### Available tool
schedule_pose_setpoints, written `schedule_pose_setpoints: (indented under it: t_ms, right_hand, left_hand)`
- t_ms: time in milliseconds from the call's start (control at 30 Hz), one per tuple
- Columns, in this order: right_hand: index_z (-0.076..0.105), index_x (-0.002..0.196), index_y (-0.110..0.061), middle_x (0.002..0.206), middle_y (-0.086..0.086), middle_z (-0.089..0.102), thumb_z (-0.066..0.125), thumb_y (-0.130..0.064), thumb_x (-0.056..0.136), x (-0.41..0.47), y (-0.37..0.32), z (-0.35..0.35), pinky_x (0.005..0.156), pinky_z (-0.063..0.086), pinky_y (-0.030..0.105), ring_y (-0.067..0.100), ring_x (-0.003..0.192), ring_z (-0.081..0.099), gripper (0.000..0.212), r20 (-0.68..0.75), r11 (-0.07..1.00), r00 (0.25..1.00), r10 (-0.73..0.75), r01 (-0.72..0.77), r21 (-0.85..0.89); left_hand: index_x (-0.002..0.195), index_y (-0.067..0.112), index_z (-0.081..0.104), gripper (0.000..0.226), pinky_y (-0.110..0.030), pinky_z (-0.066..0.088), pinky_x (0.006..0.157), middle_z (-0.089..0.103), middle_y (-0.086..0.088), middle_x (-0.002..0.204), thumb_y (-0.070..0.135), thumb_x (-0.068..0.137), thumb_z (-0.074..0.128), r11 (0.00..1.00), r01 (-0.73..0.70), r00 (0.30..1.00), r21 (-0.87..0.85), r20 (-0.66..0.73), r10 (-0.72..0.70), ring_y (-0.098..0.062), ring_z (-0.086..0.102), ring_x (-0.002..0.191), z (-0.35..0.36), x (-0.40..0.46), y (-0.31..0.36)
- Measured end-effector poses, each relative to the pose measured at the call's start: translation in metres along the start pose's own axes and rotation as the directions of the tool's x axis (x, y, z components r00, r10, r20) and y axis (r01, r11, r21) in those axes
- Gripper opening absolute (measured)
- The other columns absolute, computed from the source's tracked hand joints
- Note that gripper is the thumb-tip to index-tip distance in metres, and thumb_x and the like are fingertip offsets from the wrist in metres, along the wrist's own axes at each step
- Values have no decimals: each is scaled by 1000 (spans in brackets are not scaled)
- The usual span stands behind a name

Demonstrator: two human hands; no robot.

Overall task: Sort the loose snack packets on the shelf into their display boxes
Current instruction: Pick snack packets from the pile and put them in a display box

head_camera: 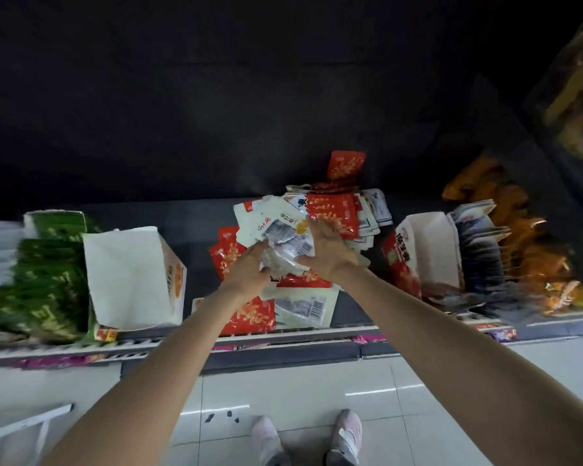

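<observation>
Between my two hands: a small stack of flat white foil snack packets, barcode side up, long axis running away from me, held above the loose red-and-white pile. Left hand fingers curled under its near-left edge, right hand flat against its right side, clamped on it together. White cardboard display box sits right of my right fingers, so right hand is nearer. Picture's motion-blurred.

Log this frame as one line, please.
phase: gathering | left hand + right hand: holding white packets | red packets: loose on shelf
</observation>
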State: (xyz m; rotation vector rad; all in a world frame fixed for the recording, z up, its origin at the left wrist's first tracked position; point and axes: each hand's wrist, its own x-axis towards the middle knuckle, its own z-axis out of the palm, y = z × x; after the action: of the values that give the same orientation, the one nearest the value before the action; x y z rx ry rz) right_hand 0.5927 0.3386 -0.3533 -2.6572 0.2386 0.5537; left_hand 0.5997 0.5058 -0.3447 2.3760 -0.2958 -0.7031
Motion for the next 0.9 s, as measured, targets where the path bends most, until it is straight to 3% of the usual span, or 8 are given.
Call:
schedule_pose_setpoints:
  t_ms: [133, 233, 367, 433, 567, 667, 800, 900]
  right_hand:
    - [7, 147, -12, 153, 17, 14, 65, -45, 82, 12, -14, 17, 112, 30, 46, 35, 141, 20, 94, -29, 953, 999, 42, -49, -301]
    - [9, 145, -3, 142, 24, 26, 54, -40, 91, 10, -24, 22, 99, 42, 48, 39, 132, 32, 80, 7, 931, 1000, 2, 0, -366]
    - [34, 132, 1, 120, 26, 53, 39, -7, 96, -4, -25, 10, 81, 51, 42, 40, 104, 59, 38, -28, 969, 998, -56, 47, -244]
    - [49, 123, 2, 107, 22, 63, 38, 4, 93, -12, -22, 0, 71, 54, 34, 32, 89, 65, 32, -88, 985, 996, -21, 5, -174]
    - [63, 101, -7, 67, 3, 56, 53, -18, 94, -22, -19, -18, 41, 35, 16, 11, 50, 48, 16, -122, 983, 992, 44, -21, 181]
    - [51, 71, -13, 69, 4, 54, 42, -15, 99, -29, -24, -23, 44, 32, 17, 16, 58, 50, 29, -139, 981, 990, 21, 6, 195]
    - [55, 117, -9, 104, 6, 63, 41, -9, 98, -37, -38, -27, 69, 47, 24, 17, 89, 58, 23, -276, 890, 961, 30, 100, 446]
    - [54, 124, -13, 118, 0, 63, 47, -5, 95, -47, -58, -34, 79, 49, 20, 13, 103, 60, 30, -201, 695, 979, 1, 144, 705]
  left_hand:
    - [145, 15, 28, 53, -29, 31, 107, 33, -7, 151, 11, 96, 46, 995, 43, 997, -95, 69, -37, -24, 35, 137, -8, 4, -13]
    - [134, 12, 46, 39, -33, 35, 104, 48, -8, 140, 14, 95, 48, 969, 61, 998, -240, 12, -60, -26, 45, 130, -13, 4, -17]
    - [127, -1, 52, 35, -20, 31, 93, 51, -12, 136, 3, 93, 46, 913, 113, 986, -392, -67, -151, -25, 45, 128, -22, 2, -15]
    - [131, -1, 48, 37, -17, 28, 90, 48, -11, 138, 4, 94, 46, 894, 116, 986, -432, -62, -157, -24, 43, 129, -25, 3, -13]
    - [138, 5, 40, 45, -22, 31, 99, 46, -9, 141, 6, 93, 49, 858, 136, 986, -496, -18, -167, -23, 42, 131, -33, 2, -5]
    - [141, 10, 33, 52, -27, 34, 101, 48, 6, 129, 8, 93, 51, 826, 130, 986, -548, -13, -164, -15, 44, 124, -35, 0, -3]
    - [143, 11, 26, 57, -30, 36, 102, 43, -2, 142, 9, 92, 53, 842, 18, 991, -540, -105, -88, -20, 41, 132, -45, -14, -1]
    - [144, 13, 22, 65, -33, 39, 101, 41, -3, 145, 16, 90, 59, 836, -92, 971, -541, -235, -46, -20, 42, 132, -63, -25, -1]
